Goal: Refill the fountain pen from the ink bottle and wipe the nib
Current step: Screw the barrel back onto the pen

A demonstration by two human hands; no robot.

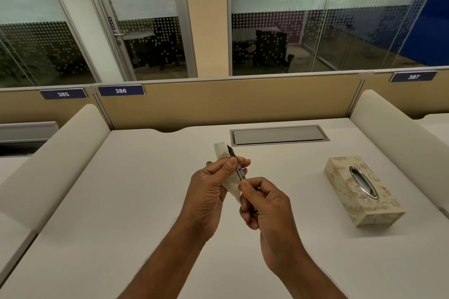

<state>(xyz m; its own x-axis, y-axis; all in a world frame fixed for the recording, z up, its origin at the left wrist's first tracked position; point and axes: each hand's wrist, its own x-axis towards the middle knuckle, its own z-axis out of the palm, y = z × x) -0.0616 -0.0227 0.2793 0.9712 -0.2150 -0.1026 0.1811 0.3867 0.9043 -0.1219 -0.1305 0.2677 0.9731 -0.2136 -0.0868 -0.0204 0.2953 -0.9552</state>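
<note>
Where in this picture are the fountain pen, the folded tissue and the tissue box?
fountain pen (pixel 239 169): head view, on its barrel between the hands.
folded tissue (pixel 221 150): head view, on its top end.
tissue box (pixel 340 175): head view, on its lid.

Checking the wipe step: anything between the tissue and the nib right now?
Nothing visible. The left hand holds the tissue right beside the nib, with no object between them. The right hand grips the pen lower down. Whether tissue and nib actually touch, I cannot tell.
</note>
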